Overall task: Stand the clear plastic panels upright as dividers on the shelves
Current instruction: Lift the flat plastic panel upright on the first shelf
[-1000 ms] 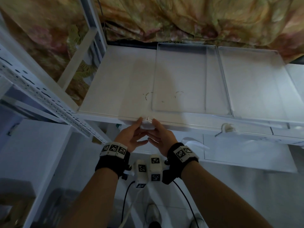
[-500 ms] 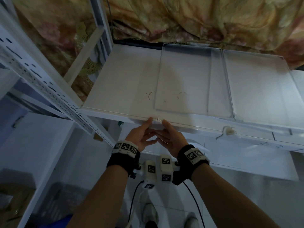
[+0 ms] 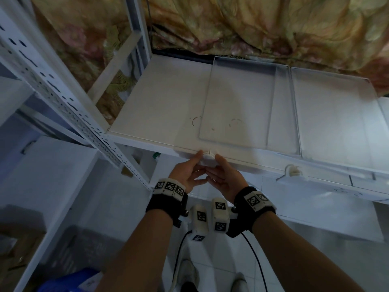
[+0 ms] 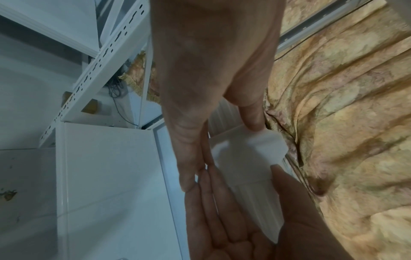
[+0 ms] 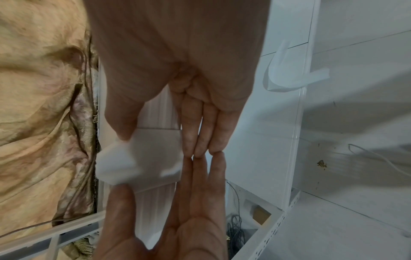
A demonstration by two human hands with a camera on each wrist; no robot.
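Note:
Clear plastic panels lie flat on the white shelf (image 3: 164, 102): one in the middle (image 3: 237, 102) and one to the right (image 3: 332, 119), with a narrow strip of another (image 3: 282, 112) between them. At the shelf's front edge sits a small white clip (image 3: 208, 158). My left hand (image 3: 190, 169) and right hand (image 3: 224, 175) pinch it from either side, thumbs on top, straight fingers underneath meeting tip to tip. The left wrist view shows the left thumb (image 4: 253, 121) on the clip (image 4: 262, 146). The right wrist view shows the right thumb (image 5: 122, 123) on the clip (image 5: 124, 163).
A second white clip (image 3: 292, 170) hangs on the front edge further right. A perforated white upright (image 3: 63, 98) rises at the left. Patterned fabric (image 3: 252, 28) hangs behind the shelf. Lower shelves and a blue crate (image 3: 69, 281) lie below.
Both hands stay on the white clip at the shelf's front edge. Only the head view has shifted a little, so the shelf sits further right in the picture.

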